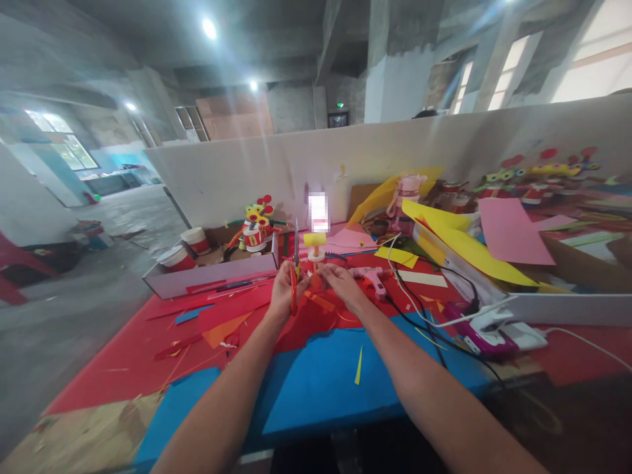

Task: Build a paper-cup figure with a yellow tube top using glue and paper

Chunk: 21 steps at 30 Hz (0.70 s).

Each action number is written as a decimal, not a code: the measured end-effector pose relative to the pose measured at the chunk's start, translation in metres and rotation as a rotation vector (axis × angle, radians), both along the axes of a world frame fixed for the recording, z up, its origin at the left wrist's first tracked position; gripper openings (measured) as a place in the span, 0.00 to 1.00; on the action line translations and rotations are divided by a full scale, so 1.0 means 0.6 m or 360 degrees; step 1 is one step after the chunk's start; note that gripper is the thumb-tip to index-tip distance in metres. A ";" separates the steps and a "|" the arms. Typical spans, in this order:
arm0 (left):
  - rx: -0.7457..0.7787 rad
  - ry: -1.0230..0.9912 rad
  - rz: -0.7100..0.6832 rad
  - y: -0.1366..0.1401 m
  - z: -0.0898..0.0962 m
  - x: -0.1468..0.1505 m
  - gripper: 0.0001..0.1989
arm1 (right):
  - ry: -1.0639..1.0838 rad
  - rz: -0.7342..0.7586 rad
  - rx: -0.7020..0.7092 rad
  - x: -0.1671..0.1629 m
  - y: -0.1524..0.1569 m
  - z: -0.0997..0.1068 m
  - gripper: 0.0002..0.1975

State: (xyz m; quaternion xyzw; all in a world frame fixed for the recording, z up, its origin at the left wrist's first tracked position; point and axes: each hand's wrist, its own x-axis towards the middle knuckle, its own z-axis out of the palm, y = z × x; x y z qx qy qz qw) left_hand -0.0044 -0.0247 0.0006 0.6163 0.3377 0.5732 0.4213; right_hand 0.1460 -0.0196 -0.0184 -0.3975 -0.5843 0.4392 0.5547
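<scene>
My left hand point(283, 290) is closed around a pair of scissors point(293, 293) with orange-red handles, the blades pointing up and away from me. My right hand point(340, 284) is closed, its fingertips pinched at a small rounded piece of orange paper point(315, 283) between the two hands. Just beyond them stands a small paper-cup figure with a yellow paper roll point(315, 239) on top and red coiled strips at its sides. The fingers partly hide the cup. A pink hot glue gun point(374, 282) lies to the right of my right hand.
Paper scraps and a red sheet point(237, 313) cover the table over a blue top point(316, 388). At left, a shallow box point(212, 280) holds cups and a finished figure point(255, 227). A purple power strip point(481, 332) with cables, yellow sheets point(454, 247) and a pink jug point(409, 194) stand right.
</scene>
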 end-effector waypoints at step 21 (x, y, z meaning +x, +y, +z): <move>0.0043 0.0062 0.0094 0.003 -0.001 0.000 0.17 | -0.0301 0.0047 0.0231 0.006 0.003 -0.006 0.08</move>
